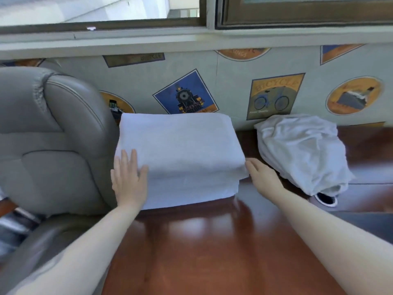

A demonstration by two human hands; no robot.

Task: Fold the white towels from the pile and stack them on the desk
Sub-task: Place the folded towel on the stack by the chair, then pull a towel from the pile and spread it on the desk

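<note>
Stacking looks like the step in hand: I judge the folded white towels (180, 154) at the worktop's (191, 241) back edge are being squared up, and next I'd reach for the crumpled white cloth (302, 150) towards the back right corner. My left hand (127, 177) lies flat on the stack's near left corner, grip apart; my right hand (263, 175) touches its right side, fingers relaxed, clamping nothing.
</note>
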